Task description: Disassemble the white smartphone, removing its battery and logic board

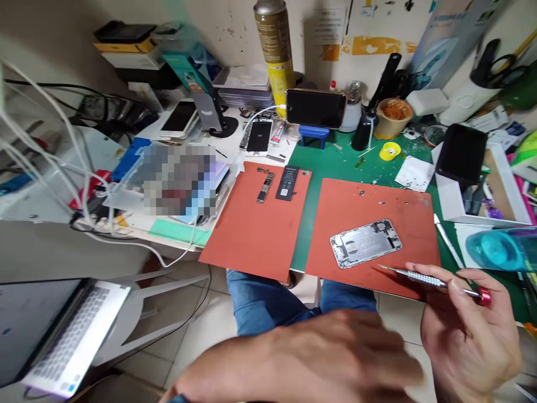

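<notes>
My right hand [470, 330] is closed around a slim silver precision screwdriver [423, 279] with a knurled grip and a red end cap. Its thin tip points left, just below an opened phone housing [364, 244] that lies tilted on the right orange-red mat [335, 207]. Nearer to me, my left hand [335, 358] reaches across from the lower left, back upward. Its fingers are smeared by motion, so their grip is hidden. On the left orange-red mat [251, 235] lie a phone logic board [265, 187] and a black phone battery [287, 183].
A phone [316, 109] leans on a blue stand behind the mats. A spray can [274, 56] stands near the wall. At right are a white box [455, 207] and a teal translucent container [499, 250]. White cables [79, 145] hang at left above a laptop [79, 336].
</notes>
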A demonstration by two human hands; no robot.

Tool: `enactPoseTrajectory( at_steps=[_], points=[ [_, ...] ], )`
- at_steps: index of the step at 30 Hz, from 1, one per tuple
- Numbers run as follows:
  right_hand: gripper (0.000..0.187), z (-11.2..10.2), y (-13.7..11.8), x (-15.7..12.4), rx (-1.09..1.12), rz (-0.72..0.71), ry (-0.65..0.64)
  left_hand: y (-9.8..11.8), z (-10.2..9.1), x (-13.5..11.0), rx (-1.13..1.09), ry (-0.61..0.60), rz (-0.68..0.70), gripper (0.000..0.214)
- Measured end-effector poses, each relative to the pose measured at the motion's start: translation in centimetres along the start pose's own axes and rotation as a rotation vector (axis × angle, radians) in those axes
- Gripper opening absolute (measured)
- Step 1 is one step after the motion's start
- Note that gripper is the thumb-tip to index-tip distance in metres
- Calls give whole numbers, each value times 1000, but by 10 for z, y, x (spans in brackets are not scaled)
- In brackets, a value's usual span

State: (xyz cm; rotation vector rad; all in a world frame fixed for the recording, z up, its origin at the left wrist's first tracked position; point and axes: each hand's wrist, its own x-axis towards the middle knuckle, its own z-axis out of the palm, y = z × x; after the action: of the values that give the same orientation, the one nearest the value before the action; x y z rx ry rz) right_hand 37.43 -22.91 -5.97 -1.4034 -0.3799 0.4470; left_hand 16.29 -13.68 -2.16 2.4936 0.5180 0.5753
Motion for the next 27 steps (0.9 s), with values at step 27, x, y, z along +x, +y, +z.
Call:
enactPoseTrajectory(
  at_steps=[27],
  points=[
    [65, -1, 1, 49, -305, 552, -304, -41, 40, -22, 254, 283, -30, 24]
  ],
)
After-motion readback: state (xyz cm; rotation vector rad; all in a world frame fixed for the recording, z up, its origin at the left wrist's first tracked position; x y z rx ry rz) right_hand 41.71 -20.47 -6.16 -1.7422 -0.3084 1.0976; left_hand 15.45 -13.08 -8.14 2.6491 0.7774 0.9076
